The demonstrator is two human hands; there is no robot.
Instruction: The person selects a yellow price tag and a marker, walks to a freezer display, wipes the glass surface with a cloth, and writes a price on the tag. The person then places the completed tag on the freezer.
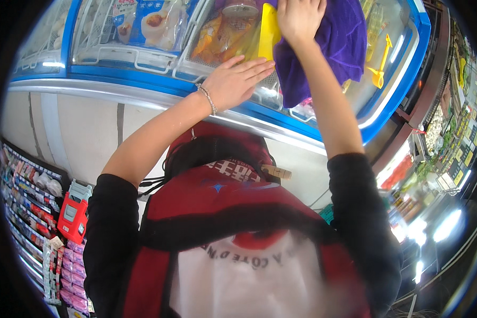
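My left hand [238, 81], with a bracelet at the wrist, lies flat with fingers spread on the glass lid [206, 71] of a blue-rimmed chest freezer. Its fingertips reach the lower end of a yellow flat strip [268, 35], perhaps a scraper blade or sign. On a purple cloth [338, 43] rests my right hand [301, 20], palm down; its fingertips are cut off by the top edge of the picture. Whether its fingers grip the cloth cannot be told. The cloth lies bunched over the glass and hangs towards the freezer's front rim.
White wire baskets [143, 59] and packaged food [163, 24] show through the glass. A yellow arrow-shaped piece [383, 59] is at the right. Stocked shelves [31, 190] and a red plastic container [73, 214] stand lower left. Produce displays [433, 159] lie to the right.
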